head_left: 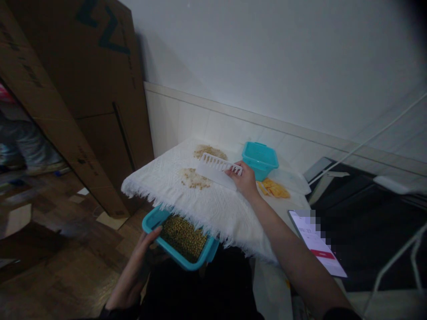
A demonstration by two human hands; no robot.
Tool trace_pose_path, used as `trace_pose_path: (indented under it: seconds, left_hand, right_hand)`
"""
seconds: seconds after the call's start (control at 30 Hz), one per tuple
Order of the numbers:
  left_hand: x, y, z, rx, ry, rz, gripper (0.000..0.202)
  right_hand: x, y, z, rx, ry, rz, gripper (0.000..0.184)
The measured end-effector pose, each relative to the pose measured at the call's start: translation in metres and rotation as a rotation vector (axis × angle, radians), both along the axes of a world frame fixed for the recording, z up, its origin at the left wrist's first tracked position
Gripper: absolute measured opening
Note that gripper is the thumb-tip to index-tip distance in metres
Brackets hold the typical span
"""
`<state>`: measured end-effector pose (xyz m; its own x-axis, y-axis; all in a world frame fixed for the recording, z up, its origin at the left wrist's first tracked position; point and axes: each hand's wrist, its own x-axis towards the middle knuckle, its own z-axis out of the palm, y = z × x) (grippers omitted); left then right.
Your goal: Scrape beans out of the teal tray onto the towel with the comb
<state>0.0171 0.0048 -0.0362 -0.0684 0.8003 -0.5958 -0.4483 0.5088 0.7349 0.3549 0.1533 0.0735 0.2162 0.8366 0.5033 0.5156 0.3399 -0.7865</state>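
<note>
My left hand (150, 242) is closed on the left rim of a teal plastic container (191, 266), held just under the fringed table edge. Inside lie many small round beans (187, 233), yellow-green in tone. In my right hand (245, 180) is a white plastic divider (216, 173) with a row of slots along its top edge, held over the white cloth (167, 178). Beside the divider is a small pile of pale grains and beans (195, 178); a second pile (208, 151) lies behind it, partly covered by the divider.
Another teal container (260, 155) stands at the back right, near a yellow packet (275, 188). A phone with a lit screen (316, 244) rests at the right edge. A tall cardboard box (86, 102) stands on the left, and a wall (267, 66) rises behind the table.
</note>
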Motion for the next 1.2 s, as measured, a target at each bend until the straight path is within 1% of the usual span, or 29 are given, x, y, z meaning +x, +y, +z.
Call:
trace_pose_path:
  seconds: [0.13, 0.3, 0.43, 0.57, 0.67, 0.73, 0.8, 0.93, 1.0, 1.1, 1.2]
  left_hand:
    - [0.0, 0.0, 0.0, 0.004, 0.002, -0.008, 0.079]
    - [0.001, 0.0, 0.002, 0.011, 0.007, 0.004, 0.078]
    - [0.003, -0.001, 0.005, 0.008, 0.022, 0.008, 0.069]
    - [0.003, 0.0, 0.005, -0.007, 0.023, 0.019, 0.063]
    - [0.002, 0.0, 0.004, -0.018, 0.028, 0.011, 0.064]
    - [0.002, 0.0, 0.003, -0.011, 0.029, -0.005, 0.065]
    - [0.002, -0.001, 0.002, 0.003, 0.028, -0.014, 0.069]
    - [0.001, -0.001, -0.004, 0.031, 0.012, -0.024, 0.079]
    - [0.001, -0.002, -0.005, 0.049, 0.005, -0.032, 0.084]
    - [0.001, -0.003, -0.003, 0.063, 0.014, -0.037, 0.087]
    - [0.002, -0.004, -0.001, 0.061, 0.014, -0.026, 0.085]
  right_hand:
    - [-0.002, -0.001, 0.0, 0.0, -0.021, 0.022, 0.026]
    - [-0.003, -0.002, -0.001, -0.02, -0.008, 0.075, 0.034]
    - [-0.007, -0.006, -0.001, -0.056, 0.021, 0.115, 0.041]
    - [-0.01, -0.008, 0.005, -0.063, 0.047, 0.148, 0.044]
    - [-0.006, -0.012, 0.013, -0.022, 0.048, 0.099, 0.039]
    - [0.0, -0.02, 0.017, 0.008, 0.018, 0.04, 0.037]
    - [0.007, -0.035, 0.018, 0.03, -0.03, -0.016, 0.034]
    - [0.017, -0.071, 0.012, 0.044, -0.103, -0.097, 0.03]
    - [0.019, -0.085, 0.007, 0.045, -0.121, -0.127, 0.031]
    - [0.019, -0.095, 0.002, 0.042, -0.124, -0.14, 0.036]
    - [0.017, -0.097, -0.001, 0.034, -0.098, -0.13, 0.04]
